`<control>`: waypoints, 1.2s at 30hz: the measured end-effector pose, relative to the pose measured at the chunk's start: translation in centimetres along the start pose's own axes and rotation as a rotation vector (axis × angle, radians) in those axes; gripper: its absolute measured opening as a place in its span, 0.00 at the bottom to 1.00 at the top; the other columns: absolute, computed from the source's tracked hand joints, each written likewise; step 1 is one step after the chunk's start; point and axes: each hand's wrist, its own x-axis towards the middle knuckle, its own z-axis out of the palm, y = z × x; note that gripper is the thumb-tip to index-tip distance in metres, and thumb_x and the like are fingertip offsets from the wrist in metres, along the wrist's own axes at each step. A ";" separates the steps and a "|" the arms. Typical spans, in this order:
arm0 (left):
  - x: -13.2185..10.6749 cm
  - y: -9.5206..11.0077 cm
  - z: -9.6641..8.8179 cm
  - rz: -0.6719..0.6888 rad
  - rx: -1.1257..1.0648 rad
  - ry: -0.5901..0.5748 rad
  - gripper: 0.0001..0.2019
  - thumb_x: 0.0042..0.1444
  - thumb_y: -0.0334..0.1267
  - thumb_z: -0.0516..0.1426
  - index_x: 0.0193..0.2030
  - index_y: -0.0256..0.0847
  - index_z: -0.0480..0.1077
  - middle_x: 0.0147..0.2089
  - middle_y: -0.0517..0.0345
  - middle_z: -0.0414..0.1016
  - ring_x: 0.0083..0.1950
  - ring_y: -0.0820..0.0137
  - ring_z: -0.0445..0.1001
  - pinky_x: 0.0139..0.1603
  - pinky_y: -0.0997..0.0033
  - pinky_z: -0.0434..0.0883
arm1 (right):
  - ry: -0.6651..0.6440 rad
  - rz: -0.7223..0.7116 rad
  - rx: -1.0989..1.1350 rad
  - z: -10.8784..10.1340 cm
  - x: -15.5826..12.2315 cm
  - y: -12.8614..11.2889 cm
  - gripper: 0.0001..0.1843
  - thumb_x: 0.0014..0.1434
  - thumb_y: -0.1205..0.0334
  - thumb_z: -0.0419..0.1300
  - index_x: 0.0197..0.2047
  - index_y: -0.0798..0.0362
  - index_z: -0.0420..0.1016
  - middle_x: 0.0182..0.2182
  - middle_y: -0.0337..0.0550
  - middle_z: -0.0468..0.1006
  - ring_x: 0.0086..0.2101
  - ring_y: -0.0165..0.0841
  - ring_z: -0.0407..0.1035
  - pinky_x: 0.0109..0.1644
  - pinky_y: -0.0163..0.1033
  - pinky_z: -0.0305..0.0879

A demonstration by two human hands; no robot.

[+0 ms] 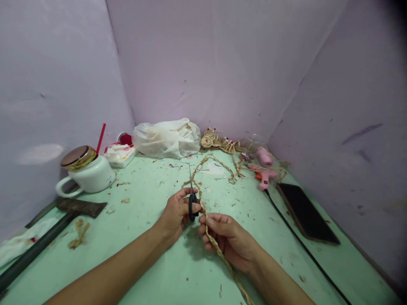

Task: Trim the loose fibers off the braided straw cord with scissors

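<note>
My left hand (178,212) is closed around a pair of black-handled scissors (192,206), whose thin blades point away from me. Right beside it, my right hand (226,237) pinches a braided straw-coloured cord (219,250) between thumb and fingers. The cord runs from the near edge of the view, past both hands, and curves on over the table toward the back. It passes close by the scissors; whether the left fingers also touch it, I cannot tell.
A hammer-like tool (81,207) and a white mug (95,174) with a gold lid lie left. At the back sit a white plastic bag (168,140) and woven straw pieces (222,144). To the right are a pink glue gun (263,176), its black cable and a phone (307,214).
</note>
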 end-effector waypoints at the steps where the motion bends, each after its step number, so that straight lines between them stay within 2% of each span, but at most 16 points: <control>1: 0.0 0.0 0.0 0.007 0.036 -0.010 0.20 0.37 0.29 0.60 0.40 0.38 0.61 0.25 0.62 0.69 0.22 0.77 0.67 0.24 0.78 0.63 | 0.023 -0.027 -0.031 0.0 -0.1 0.0 0.11 0.44 0.61 0.64 0.30 0.60 0.74 0.22 0.42 0.74 0.20 0.25 0.66 0.26 0.31 0.62; 3: -0.1 0.1 -0.1 0.023 0.164 -0.021 0.19 0.38 0.30 0.59 0.40 0.37 0.61 0.24 0.61 0.69 0.23 0.75 0.67 0.24 0.76 0.62 | 0.070 -0.089 -0.097 -0.1 -0.2 -0.2 0.11 0.42 0.60 0.65 0.28 0.60 0.75 0.20 0.42 0.74 0.18 0.24 0.64 0.24 0.31 0.59; 6: -0.5 1.0 -0.6 0.090 0.472 -0.028 0.18 0.40 0.33 0.58 0.40 0.37 0.61 0.25 0.59 0.70 0.25 0.72 0.68 0.24 0.76 0.61 | 0.181 -0.178 -0.179 -0.3 -0.5 -0.7 0.14 0.40 0.60 0.66 0.31 0.60 0.76 0.17 0.40 0.73 0.16 0.23 0.60 0.22 0.31 0.55; 9: -1.2 2.5 -1.2 0.274 0.934 -0.052 0.16 0.41 0.33 0.55 0.40 0.39 0.65 0.29 0.59 0.71 0.29 0.71 0.68 0.28 0.75 0.62 | 0.314 -0.272 -0.254 -0.7 -0.4 -1.3 0.18 0.38 0.61 0.66 0.35 0.60 0.76 0.14 0.39 0.72 0.15 0.24 0.57 0.21 0.33 0.53; 12: -1.6 3.7 -1.9 0.495 1.405 -0.143 0.19 0.42 0.31 0.52 0.44 0.41 0.66 0.35 0.57 0.73 0.35 0.69 0.69 0.36 0.71 0.63 | 0.449 -0.355 -0.305 -0.9 -0.2 -1.8 0.20 0.37 0.61 0.65 0.36 0.61 0.76 0.13 0.37 0.71 0.15 0.24 0.55 0.20 0.32 0.50; 14: -1.7 3.7 -2.3 0.582 1.604 -0.213 0.22 0.42 0.31 0.51 0.48 0.41 0.64 0.38 0.54 0.73 0.38 0.65 0.70 0.39 0.68 0.64 | 0.520 -0.407 -0.317 -1.0 -0.2 -2.1 0.21 0.36 0.61 0.65 0.36 0.61 0.76 0.13 0.38 0.71 0.15 0.24 0.55 0.20 0.32 0.49; 16: -1.6 3.4 -2.6 0.617 1.726 -0.238 0.25 0.42 0.31 0.51 0.51 0.41 0.63 0.38 0.52 0.73 0.38 0.64 0.70 0.37 0.67 0.64 | 0.568 -0.434 -0.333 -1.0 -0.2 -2.2 0.22 0.36 0.60 0.64 0.37 0.62 0.76 0.14 0.38 0.71 0.15 0.25 0.56 0.19 0.32 0.50; 23: -1.2 2.1 -3.0 0.667 1.873 -0.190 0.23 0.46 0.32 0.49 0.52 0.41 0.61 0.35 0.52 0.73 0.35 0.64 0.71 0.33 0.68 0.64 | 0.583 -0.459 -0.464 -1.0 -0.1 -1.9 0.20 0.40 0.59 0.62 0.38 0.60 0.77 0.14 0.37 0.71 0.14 0.24 0.56 0.17 0.31 0.50; 31: -1.0 2.1 -3.2 0.651 1.828 -0.196 0.24 0.46 0.29 0.48 0.53 0.41 0.61 0.35 0.52 0.74 0.34 0.63 0.72 0.32 0.67 0.65 | 0.628 -0.516 -0.531 -0.7 -0.1 -2.0 0.17 0.39 0.61 0.60 0.35 0.57 0.79 0.13 0.36 0.69 0.16 0.26 0.59 0.19 0.33 0.56; 34: -1.1 2.2 -3.1 0.634 1.819 -0.198 0.24 0.46 0.29 0.48 0.53 0.41 0.61 0.35 0.52 0.74 0.34 0.64 0.72 0.32 0.68 0.65 | 0.626 -0.523 -0.542 -0.6 -0.3 -2.1 0.18 0.40 0.61 0.60 0.36 0.58 0.78 0.14 0.37 0.70 0.19 0.28 0.62 0.22 0.33 0.58; 36: -1.1 2.3 -3.1 0.640 1.833 -0.194 0.24 0.46 0.29 0.48 0.53 0.40 0.62 0.34 0.52 0.74 0.32 0.64 0.72 0.31 0.68 0.65 | 0.620 -0.515 -0.561 -0.6 -0.5 -2.1 0.18 0.41 0.60 0.60 0.37 0.58 0.78 0.15 0.37 0.70 0.18 0.27 0.61 0.21 0.33 0.58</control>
